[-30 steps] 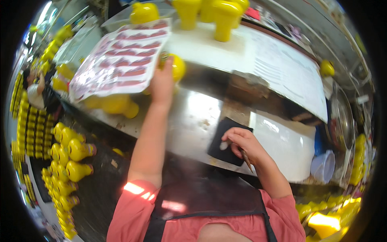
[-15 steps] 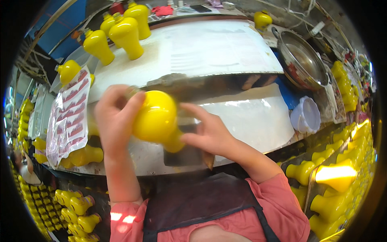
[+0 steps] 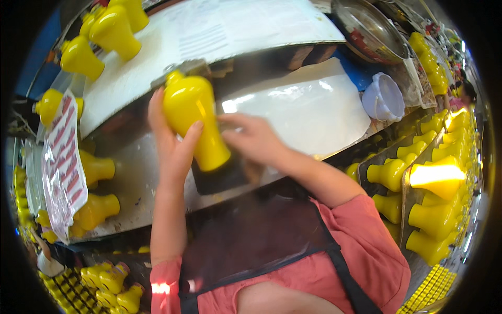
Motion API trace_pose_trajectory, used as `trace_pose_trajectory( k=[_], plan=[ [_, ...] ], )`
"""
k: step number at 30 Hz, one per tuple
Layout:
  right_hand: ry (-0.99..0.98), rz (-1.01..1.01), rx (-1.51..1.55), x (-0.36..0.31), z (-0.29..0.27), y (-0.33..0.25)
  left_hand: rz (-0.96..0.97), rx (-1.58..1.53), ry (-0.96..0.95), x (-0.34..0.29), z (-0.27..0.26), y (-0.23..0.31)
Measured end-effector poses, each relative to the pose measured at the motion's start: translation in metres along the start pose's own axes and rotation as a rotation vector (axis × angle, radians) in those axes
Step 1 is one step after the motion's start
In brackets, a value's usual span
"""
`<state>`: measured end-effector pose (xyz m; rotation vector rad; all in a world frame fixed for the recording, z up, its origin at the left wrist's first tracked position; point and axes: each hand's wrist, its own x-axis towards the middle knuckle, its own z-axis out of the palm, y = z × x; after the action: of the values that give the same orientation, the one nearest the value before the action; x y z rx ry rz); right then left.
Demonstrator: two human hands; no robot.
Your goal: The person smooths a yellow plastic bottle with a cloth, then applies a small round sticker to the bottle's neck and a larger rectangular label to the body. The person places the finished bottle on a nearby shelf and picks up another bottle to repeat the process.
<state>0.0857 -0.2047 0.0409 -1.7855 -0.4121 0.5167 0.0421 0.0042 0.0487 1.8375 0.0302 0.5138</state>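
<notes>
A glossy yellow vase (image 3: pixel 191 104) with a narrow neck is tilted, its neck pointing away from me. My left hand (image 3: pixel 172 133) is closed round its left side, thumb across the front. Close against the vase's right side is my right hand (image 3: pixel 253 138), fingers curled and blurred. A brown, pointed thing (image 3: pixel 254 172) sticks out below that hand; its kind and most of its length are hidden. Beneath the vase lies a dark pad (image 3: pixel 209 180) on the worktable's near edge. A sheet of reddish printed pictures (image 3: pixel 65 162) hangs at the left, beside more yellow vases (image 3: pixel 99 212).
Several yellow vases (image 3: pixel 112 34) stand on the raised white board (image 3: pixel 209 31) at the back. A clear plastic sheet (image 3: pixel 303 107) covers the table's right half. Beyond it are a lavender bucket (image 3: pixel 383 99) and a metal basin (image 3: pixel 366 29). Rows of vases (image 3: pixel 436 214) fill racks at the right.
My left hand has turned the vase, so its neck now points away instead of toward me. My right hand has moved from the neck to the vase's lower side. The view has shifted.
</notes>
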Motion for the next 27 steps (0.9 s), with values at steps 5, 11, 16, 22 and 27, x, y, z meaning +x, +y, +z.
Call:
trace_pose_trajectory(
  k=[5,11,16,22,27],
  plan=[
    [0.241,-0.091,-0.698,-0.049,-0.071,0.025,-0.187,-0.242,0.025,-0.020,0.014,0.000],
    [0.067,-0.268,-0.951,-0.118,-0.041,0.049,-0.215,-0.170,0.066,-0.041,0.021,-0.001],
    [-0.036,-0.239,-1.246,-0.115,-0.024,0.051,-0.287,-0.382,0.047,-0.038,0.020,-0.001],
    [-0.035,-0.388,-1.366,-0.112,-0.018,0.062,-0.272,-0.379,0.072,-0.040,0.021,-0.001],
    [0.161,-0.292,-1.090,-0.096,-0.052,0.063,-0.328,-0.356,0.069,-0.043,0.019,-0.001]
  ],
)
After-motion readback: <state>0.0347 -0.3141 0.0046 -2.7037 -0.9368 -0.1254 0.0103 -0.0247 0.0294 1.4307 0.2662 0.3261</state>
